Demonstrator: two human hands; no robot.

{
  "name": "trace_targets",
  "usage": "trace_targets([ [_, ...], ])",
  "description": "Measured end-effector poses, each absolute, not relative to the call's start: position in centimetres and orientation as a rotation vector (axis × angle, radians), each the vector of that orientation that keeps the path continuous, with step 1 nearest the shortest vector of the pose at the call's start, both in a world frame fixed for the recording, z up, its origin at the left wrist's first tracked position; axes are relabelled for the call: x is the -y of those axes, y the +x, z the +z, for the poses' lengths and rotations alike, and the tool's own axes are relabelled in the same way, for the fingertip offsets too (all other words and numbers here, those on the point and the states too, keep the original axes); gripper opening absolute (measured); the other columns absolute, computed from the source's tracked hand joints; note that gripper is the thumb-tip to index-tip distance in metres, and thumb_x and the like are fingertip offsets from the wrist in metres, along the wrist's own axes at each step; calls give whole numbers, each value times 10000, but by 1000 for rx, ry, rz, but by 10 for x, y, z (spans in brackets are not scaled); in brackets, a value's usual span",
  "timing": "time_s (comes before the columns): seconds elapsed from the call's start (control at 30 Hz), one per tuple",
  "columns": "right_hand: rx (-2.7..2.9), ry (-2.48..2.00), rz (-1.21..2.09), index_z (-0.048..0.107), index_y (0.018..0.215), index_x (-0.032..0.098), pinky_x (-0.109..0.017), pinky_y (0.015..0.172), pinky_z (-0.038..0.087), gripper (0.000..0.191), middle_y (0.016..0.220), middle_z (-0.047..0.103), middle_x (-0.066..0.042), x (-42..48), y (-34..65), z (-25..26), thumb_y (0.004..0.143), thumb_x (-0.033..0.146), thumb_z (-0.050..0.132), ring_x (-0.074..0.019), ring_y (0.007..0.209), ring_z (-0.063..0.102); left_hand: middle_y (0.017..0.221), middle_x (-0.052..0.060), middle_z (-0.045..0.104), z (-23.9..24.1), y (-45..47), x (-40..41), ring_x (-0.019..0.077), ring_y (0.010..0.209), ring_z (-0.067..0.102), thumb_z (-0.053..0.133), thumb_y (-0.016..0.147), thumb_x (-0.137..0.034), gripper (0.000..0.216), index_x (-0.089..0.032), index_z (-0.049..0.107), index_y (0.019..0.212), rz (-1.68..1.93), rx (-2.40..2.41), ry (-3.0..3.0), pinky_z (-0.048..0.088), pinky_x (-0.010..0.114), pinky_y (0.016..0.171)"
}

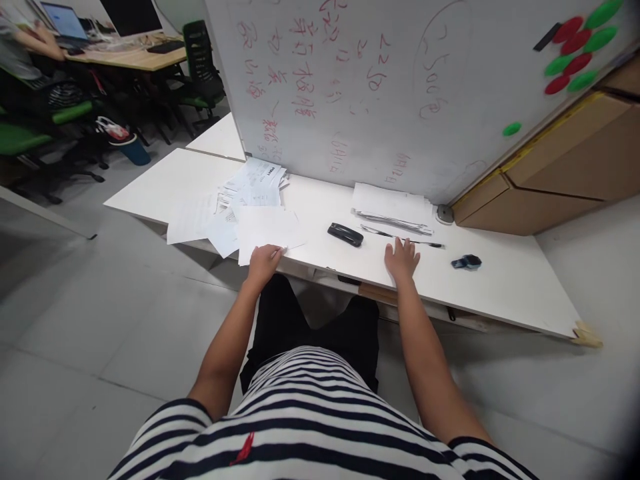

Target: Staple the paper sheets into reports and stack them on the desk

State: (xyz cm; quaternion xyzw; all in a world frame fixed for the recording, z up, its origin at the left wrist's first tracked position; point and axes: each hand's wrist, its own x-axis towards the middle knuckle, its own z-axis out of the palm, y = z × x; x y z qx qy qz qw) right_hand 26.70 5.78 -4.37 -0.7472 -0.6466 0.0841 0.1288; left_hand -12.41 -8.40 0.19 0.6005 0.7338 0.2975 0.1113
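Note:
My left hand (264, 265) is at the table's front edge, fingers closed on the near edge of a white paper sheet (265, 227). Loose printed papers (255, 183) lie spread out beyond that sheet and to its left. My right hand (403, 260) rests on the white table with its fingers spread, holding nothing. Just beyond its fingertips lies a dark pen (427, 244). A black stapler (345, 234) sits between my two hands. Behind the pen is a stack of papers (393, 205). To the right of my right hand lies a dark wristwatch (467, 262).
A whiteboard (350, 87) with red writing and round magnets stands along the table's back edge. Cardboard boxes (555, 167) are at the right. An open shelf runs under the white table (510, 287). At the far left, a person (30, 43) sits at a desk.

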Motion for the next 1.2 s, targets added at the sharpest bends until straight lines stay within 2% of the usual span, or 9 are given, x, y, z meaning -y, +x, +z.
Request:
trace_targets([
  [0.17,1797,-2096,269,371,1435,160,-550,1139,91,616,1540,273,-147,-56,266,-37,922,486,275,-303,1431,178,957,49,718,32,-95,87,222,952,641,587,827,-437,262,-204,696,875,1141,-1759,1516,464,341,896],
  [0.3,1545,-1751,371,235,1477,193,-484,1120,236,661,1507,328,-148,-26,251,-18,900,481,376,-259,1380,309,936,44,709,70,-72,99,213,937,635,614,812,-467,285,-196,688,859,1232,-1462,1473,461,332,892],
  [0.43,1484,-1306,786,146,1486,287,-451,1034,381,735,1482,367,-130,39,219,0,869,509,479,-236,1317,417,926,48,689,89,-73,102,190,901,620,626,816,-444,259,-193,674,857,1337,-1301,1409,473,314,844],
  [0.6,1479,-1033,1194,87,1496,341,-462,1044,369,936,1547,262,-111,80,189,4,770,506,654,-254,1389,317,842,16,645,64,-82,81,149,810,587,623,814,-438,248,-192,630,849,1445,-1370,1211,470,277,780],
  [0.7,1329,-1113,1244,158,1485,310,-447,1038,378,937,1507,337,-123,69,184,-1,736,525,680,-252,1359,366,792,5,614,47,-79,70,130,746,560,607,816,-459,274,-188,608,849,1447,-1402,1122,469,257,725],
  [0.77,1305,-1159,1267,279,1442,272,-428,991,420,881,1421,453,-129,61,183,-3,708,510,706,-258,1278,458,776,1,598,43,-76,66,121,713,545,598,820,-475,289,-189,596,863,1447,-1401,1091,466,246,680],
  [0.9,1377,-1246,1271,588,1127,179,-365,801,496,508,1036,677,-88,61,183,6,731,485,675,-234,927,619,755,-7,577,48,-68,64,112,666,527,574,836,-496,307,-195,573,896,1465,-1390,1072,454,232,621],
  [1.03,1438,-1404,964,646,844,169,-307,664,457,343,738,651,-21,72,189,23,773,503,617,-177,685,557,804,6,604,61,-59,63,113,711,557,606,823,-463,290,-196,572,931,1555,-1346,1102,468,237,661],
  [1.2,1451,-1445,804,617,770,187,-292,686,446,323,703,625,-3,73,204,29,796,508,593,-170,703,552,792,2,606,69,-46,60,127,786,600,663,796,-397,333,-222,580,1067,1576,-1282,1215,485,257,741],
])
